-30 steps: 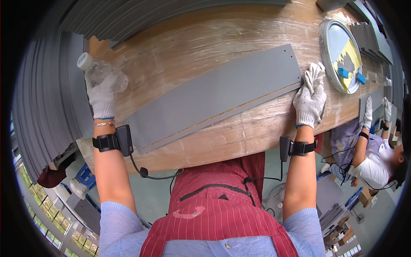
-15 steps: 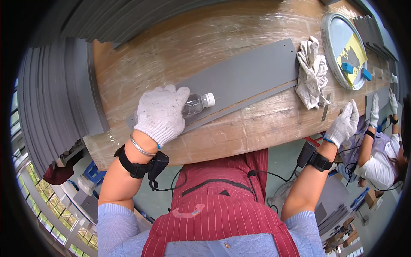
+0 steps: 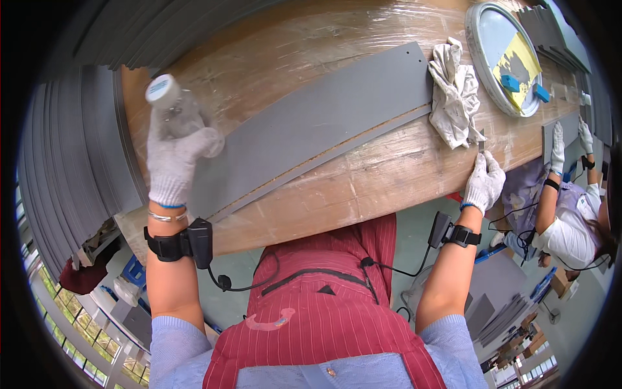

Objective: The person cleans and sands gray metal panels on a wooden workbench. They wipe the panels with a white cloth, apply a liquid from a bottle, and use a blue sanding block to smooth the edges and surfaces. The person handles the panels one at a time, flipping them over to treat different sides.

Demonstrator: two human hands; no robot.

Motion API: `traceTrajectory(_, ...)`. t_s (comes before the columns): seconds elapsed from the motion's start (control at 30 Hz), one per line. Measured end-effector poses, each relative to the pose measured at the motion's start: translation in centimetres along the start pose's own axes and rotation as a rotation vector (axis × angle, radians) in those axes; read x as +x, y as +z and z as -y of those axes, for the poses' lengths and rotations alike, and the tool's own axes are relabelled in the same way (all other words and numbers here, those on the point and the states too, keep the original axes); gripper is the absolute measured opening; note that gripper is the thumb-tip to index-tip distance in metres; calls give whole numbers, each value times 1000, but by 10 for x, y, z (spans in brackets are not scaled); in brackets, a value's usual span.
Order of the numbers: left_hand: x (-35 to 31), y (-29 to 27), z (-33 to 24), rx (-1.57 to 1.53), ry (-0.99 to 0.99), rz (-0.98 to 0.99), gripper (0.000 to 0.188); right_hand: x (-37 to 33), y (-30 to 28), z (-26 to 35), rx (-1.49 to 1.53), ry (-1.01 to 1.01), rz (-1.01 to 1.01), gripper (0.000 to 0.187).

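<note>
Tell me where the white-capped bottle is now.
In the head view, the white-capped bottle is at the upper left, gripped in the left hand, just right of the stacked gray panels.

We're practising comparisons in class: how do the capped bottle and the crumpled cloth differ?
The bottle is clear with a white cap; the cloth is off-white. The bottle is rounded; the cloth has loose folds. The bottle is held in the left hand; the cloth lies on the table. Both show some white.
</note>
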State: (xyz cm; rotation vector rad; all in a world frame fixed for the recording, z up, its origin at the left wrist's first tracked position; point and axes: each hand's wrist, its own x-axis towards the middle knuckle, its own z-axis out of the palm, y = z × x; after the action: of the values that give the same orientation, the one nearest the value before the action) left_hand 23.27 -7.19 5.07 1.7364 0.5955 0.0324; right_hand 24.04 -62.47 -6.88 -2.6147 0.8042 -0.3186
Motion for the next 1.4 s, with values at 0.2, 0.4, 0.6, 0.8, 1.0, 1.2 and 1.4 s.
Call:
traceTrajectory(0.2,37,-80,65,53,153,-467,68,-24,-9,-29,157,118,54,24)
traceTrajectory(0.4,40,-87,74,-10,26,-429,70,-25,-23,-29,257,237,217,30)
traceTrajectory(0.6,-1,-93,95,106,66,-450,76,-128,-25,112,684,158,490,17)
traceTrajectory(0.8,-91,-114,136,158,-319,-503,63,-153,25,144,570,-211,607,14)
traceTrajectory(1.0,-96,-104,179,315,-76,-522,39,-161,34,168,301,-595,193,21)
traceTrajectory(1.2,-93,-106,189,448,110,-488,36,-183,45,184,322,-610,111,29)
traceTrajectory(1.4,-93,-108,196,455,161,-496,37,-190,47,190,327,-567,157,31)
